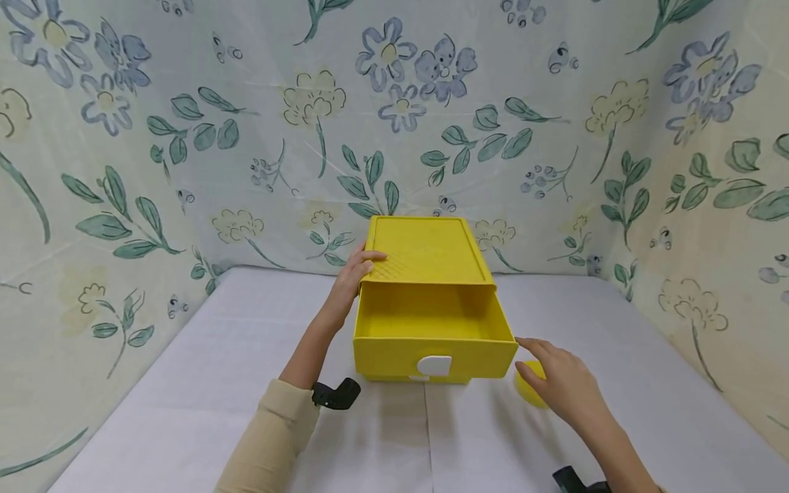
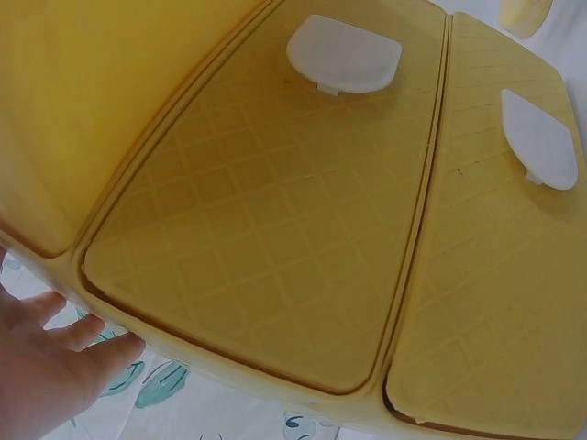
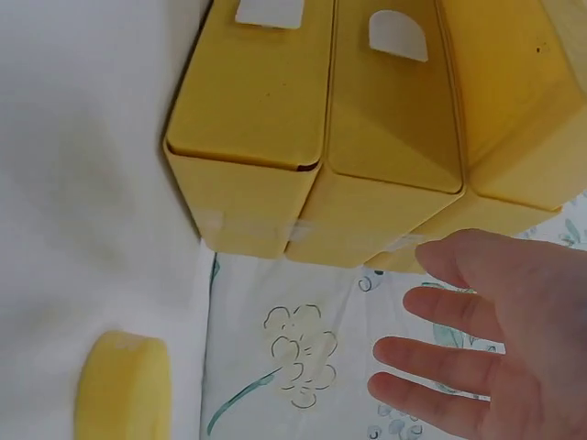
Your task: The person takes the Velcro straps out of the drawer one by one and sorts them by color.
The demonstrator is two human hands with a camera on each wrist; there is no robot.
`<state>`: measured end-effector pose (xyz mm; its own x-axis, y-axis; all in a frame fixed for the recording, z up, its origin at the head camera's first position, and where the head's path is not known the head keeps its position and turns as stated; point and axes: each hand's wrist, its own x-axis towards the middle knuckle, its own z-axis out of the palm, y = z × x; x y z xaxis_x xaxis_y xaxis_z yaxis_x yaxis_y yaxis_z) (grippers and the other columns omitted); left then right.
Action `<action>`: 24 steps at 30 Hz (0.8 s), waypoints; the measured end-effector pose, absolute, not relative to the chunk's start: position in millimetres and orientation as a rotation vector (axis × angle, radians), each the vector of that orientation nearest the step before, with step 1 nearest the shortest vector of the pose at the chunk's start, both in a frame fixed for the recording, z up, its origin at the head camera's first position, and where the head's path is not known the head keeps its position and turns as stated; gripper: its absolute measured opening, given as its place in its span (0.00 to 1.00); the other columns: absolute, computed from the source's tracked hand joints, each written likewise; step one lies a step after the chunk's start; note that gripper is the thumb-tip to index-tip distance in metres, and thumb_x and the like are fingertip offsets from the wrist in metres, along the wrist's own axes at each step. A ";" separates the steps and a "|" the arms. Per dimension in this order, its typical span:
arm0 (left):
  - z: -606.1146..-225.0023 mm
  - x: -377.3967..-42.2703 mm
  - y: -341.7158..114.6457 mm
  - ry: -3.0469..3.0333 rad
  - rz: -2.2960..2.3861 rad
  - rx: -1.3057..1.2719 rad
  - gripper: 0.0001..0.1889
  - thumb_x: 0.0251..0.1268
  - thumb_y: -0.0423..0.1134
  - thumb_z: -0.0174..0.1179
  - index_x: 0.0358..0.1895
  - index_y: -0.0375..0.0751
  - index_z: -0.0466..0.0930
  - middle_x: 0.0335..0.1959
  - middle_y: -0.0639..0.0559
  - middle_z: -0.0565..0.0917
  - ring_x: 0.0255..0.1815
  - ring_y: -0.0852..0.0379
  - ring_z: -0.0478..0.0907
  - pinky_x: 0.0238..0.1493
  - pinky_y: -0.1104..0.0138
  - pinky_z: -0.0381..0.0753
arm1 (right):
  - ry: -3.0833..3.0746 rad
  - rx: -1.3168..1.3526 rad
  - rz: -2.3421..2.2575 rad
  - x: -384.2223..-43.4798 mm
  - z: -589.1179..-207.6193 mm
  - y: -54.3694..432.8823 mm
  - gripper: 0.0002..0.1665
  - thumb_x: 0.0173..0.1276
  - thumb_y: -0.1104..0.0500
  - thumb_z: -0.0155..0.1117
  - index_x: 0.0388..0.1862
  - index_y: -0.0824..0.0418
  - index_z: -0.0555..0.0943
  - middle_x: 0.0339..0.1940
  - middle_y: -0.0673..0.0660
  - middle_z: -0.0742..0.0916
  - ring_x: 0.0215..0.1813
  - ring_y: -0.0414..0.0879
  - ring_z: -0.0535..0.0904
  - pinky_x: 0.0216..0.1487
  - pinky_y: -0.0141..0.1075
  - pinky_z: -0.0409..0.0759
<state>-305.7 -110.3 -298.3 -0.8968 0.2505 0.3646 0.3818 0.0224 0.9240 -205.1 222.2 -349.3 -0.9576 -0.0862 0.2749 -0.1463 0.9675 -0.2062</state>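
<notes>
A yellow drawer cabinet (image 1: 425, 250) stands at the middle of the table, its top drawer (image 1: 385, 357) pulled out toward me. Nothing shows inside the visible part of that drawer, and a white handle (image 1: 434, 365) sits on its front. My left hand (image 1: 353, 282) rests against the cabinet's upper left side, fingertips over the top edge, fingers fairly straight. Beside the drawer's front right corner is my right hand (image 1: 567, 383), fingers extended and holding nothing; whether a fingertip touches the corner I cannot tell. Two lower drawers (image 2: 266, 220) are closed, each with a white handle (image 2: 541, 137).
A round yellow thing (image 3: 124, 390) stands on the table near the cabinet's right side, partly behind my right hand in the head view. White cloth (image 1: 246, 329) covers the table. Flower-patterned curtains (image 1: 394, 137) enclose the back and sides.
</notes>
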 end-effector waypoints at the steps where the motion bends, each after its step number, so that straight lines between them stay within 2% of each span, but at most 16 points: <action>1: -297.1 -304.6 -110.1 -2.175 -2.023 -0.676 0.20 0.69 0.44 0.36 0.57 0.41 0.68 0.74 0.55 0.40 0.72 0.49 0.46 0.64 0.46 0.57 | -2.839 0.180 0.328 -203.1 -346.4 220.6 0.29 0.61 0.51 0.59 0.60 0.58 0.70 0.58 0.63 0.77 0.56 0.64 0.71 0.54 0.61 0.66; 8: -279.7 -285.4 -109.2 -2.218 -2.005 -0.668 0.21 0.68 0.42 0.35 0.59 0.36 0.65 0.74 0.49 0.37 0.73 0.46 0.42 0.65 0.46 0.54 | -2.683 0.269 0.351 -186.7 -329.6 209.0 0.36 0.59 0.54 0.61 0.66 0.58 0.63 0.62 0.64 0.73 0.59 0.64 0.69 0.54 0.60 0.67; 14: -283.3 -291.4 -110.1 -2.220 -2.006 -0.665 0.21 0.69 0.42 0.36 0.59 0.38 0.65 0.74 0.50 0.38 0.74 0.47 0.41 0.65 0.45 0.54 | -2.415 0.354 0.381 -172.0 -321.8 197.7 0.42 0.53 0.60 0.65 0.68 0.57 0.62 0.60 0.65 0.75 0.57 0.61 0.71 0.52 0.57 0.70; 17: -291.0 -300.2 -110.7 -2.213 -2.015 -0.658 0.20 0.69 0.44 0.36 0.58 0.41 0.67 0.74 0.53 0.38 0.74 0.48 0.41 0.66 0.45 0.53 | -2.293 0.409 0.395 -166.0 -320.2 192.5 0.38 0.55 0.58 0.61 0.67 0.57 0.63 0.60 0.63 0.76 0.57 0.59 0.72 0.51 0.54 0.72; 20: -297.7 -307.3 -111.4 -2.199 -2.020 -0.657 0.20 0.68 0.47 0.38 0.57 0.44 0.68 0.74 0.57 0.39 0.74 0.50 0.42 0.66 0.45 0.53 | -2.197 0.463 0.426 -161.8 -319.5 187.2 0.32 0.64 0.48 0.50 0.66 0.58 0.65 0.61 0.61 0.76 0.56 0.57 0.72 0.61 0.38 0.69; 23: -300.0 -309.0 -111.6 -2.186 -2.010 -0.667 0.21 0.67 0.49 0.38 0.57 0.44 0.69 0.74 0.57 0.40 0.74 0.50 0.42 0.65 0.45 0.54 | -2.093 0.540 0.436 -159.5 -320.2 180.8 0.34 0.68 0.41 0.38 0.63 0.61 0.68 0.60 0.60 0.76 0.55 0.56 0.72 0.65 0.22 0.57; 24: -300.0 -309.0 -111.6 -2.182 -2.009 -0.668 0.22 0.66 0.50 0.38 0.57 0.44 0.69 0.74 0.57 0.40 0.74 0.50 0.42 0.65 0.44 0.54 | -2.058 0.573 0.433 -159.0 -320.5 178.4 0.34 0.69 0.41 0.37 0.62 0.62 0.69 0.59 0.61 0.76 0.55 0.56 0.72 0.65 0.19 0.53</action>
